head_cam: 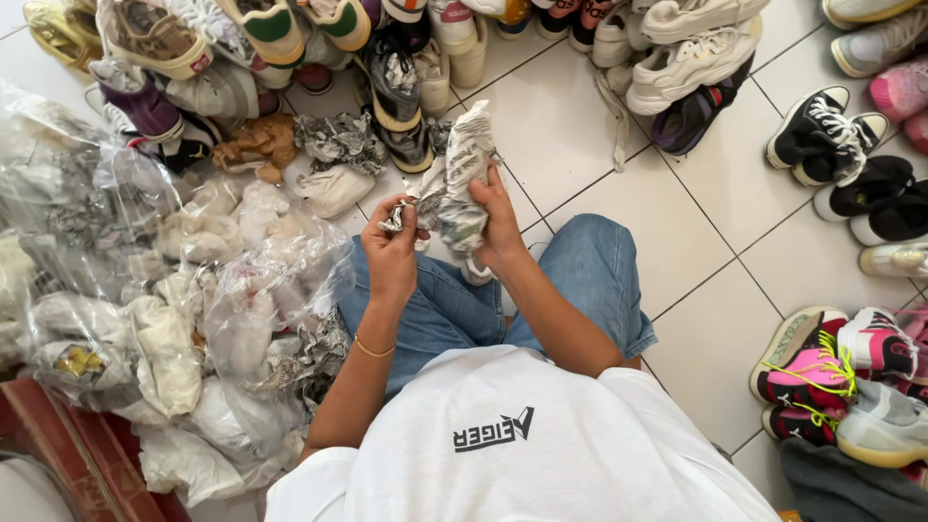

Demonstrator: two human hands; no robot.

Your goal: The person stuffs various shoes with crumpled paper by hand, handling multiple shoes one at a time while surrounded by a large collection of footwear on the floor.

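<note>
I sit on a white tiled floor in blue jeans and a white shirt. My right hand (500, 224) grips a patterned grey-and-white shoe (462, 174) held upright over my knees. My left hand (391, 253) pinches a wad of crumpled printed paper (410, 215) at the shoe's opening, touching it. A thin gold bracelet circles my left wrist.
A heap of clear plastic bags and crumpled paper (164, 290) lies to my left. Many shoes (290, 48) are piled ahead; white sneakers (691, 58) and black sneakers (822, 130) lie to the right. Pink and neon shoes (831, 372) sit near my right side.
</note>
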